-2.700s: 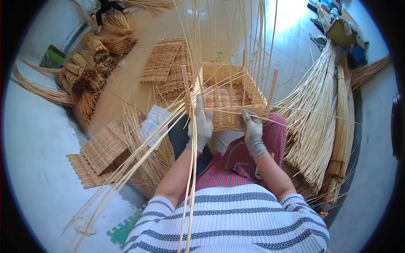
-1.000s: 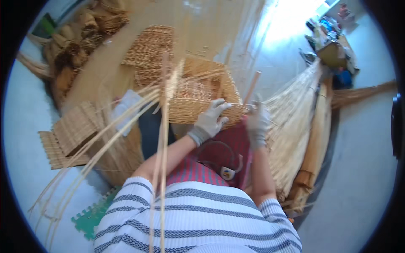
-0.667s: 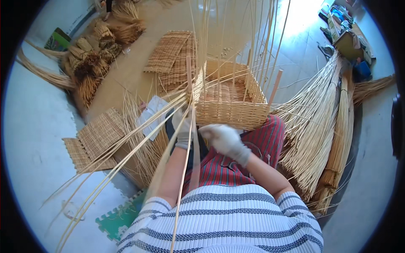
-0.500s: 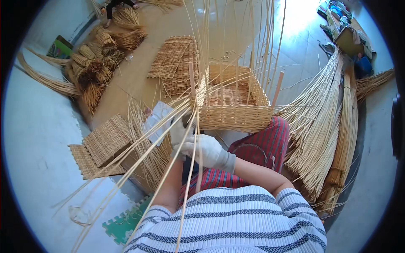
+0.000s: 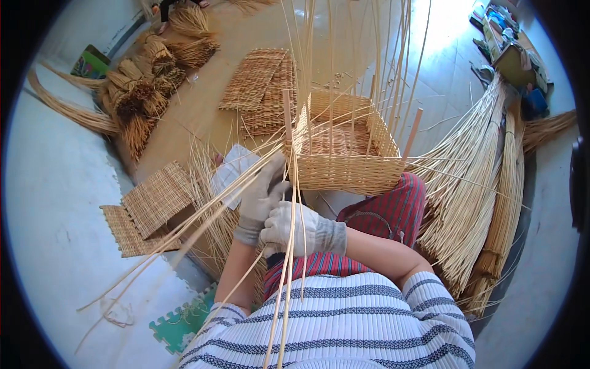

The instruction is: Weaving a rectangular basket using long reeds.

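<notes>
A square woven wicker basket [image 5: 347, 172] rests in front of my lap, with long pale strands rising from its walls. Loose weaving strands [image 5: 209, 212] fan out from its near left corner toward me and to the left. Just below that corner my gloved left hand [image 5: 261, 194] is raised beside the strands, thumb and fingers apart. My gloved right hand [image 5: 292, 227] is closed in a fist around a strand, whose end runs out below toward my lap. Other strands hang across the front of the right hand. Wooden stakes [image 5: 287, 117] stand at the basket's corners.
Woven panels [image 5: 258, 86] lie on the floor beyond, and more panels [image 5: 157, 200] at the left. A big bundle of pale strands [image 5: 467, 203] spreads at the right. Darker bundles [image 5: 144, 92] are heaped far left. A white sheet [image 5: 235, 172] lies left of my hands.
My left hand has come more into view and its fingers point up near the basket corner. My right fist has shifted slightly down, and the strands have swung. The whole view has moved a little.
</notes>
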### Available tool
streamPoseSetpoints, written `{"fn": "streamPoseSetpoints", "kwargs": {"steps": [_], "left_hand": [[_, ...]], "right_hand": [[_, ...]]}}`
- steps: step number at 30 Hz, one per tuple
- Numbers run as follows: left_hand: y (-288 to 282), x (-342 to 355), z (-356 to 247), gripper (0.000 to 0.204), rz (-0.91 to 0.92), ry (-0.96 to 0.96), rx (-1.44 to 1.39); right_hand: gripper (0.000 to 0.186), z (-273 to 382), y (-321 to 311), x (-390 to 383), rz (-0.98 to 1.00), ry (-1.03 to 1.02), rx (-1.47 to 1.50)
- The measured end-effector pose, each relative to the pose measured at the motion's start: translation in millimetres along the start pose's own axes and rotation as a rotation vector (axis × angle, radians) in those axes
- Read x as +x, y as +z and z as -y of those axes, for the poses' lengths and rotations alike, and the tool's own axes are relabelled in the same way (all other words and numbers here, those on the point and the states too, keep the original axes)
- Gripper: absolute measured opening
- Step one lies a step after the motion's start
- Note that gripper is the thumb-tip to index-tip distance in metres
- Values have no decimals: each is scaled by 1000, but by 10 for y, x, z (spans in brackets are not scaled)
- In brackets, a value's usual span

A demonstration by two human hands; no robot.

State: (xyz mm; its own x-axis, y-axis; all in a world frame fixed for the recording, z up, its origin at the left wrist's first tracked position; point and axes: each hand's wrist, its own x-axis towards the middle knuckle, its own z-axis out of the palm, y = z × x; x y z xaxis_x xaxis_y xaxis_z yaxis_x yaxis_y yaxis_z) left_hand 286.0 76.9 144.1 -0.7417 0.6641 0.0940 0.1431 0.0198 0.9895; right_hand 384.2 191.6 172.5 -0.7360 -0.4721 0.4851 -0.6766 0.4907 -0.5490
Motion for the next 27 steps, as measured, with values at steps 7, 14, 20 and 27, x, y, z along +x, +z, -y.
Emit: {"fn": "streamPoseSetpoints", "kwargs": {"steps": [7,14,20,27], "left_hand": [[167,483,191,37,-252,402,79],[170,95,552,37,-391,321,-17],[108,-34,2060,62,-444,24,-3],[287,829,845,42,-36,-45,-217]], "right_hand": [[26,64,-313,-351,-25,210,37],[39,-1383,-521,-1414,-1156,501,1291],[9,-1055,-717,-1383,-1028,925,706],[7,-1139,-960,-908,-1008,989,-41]]}}
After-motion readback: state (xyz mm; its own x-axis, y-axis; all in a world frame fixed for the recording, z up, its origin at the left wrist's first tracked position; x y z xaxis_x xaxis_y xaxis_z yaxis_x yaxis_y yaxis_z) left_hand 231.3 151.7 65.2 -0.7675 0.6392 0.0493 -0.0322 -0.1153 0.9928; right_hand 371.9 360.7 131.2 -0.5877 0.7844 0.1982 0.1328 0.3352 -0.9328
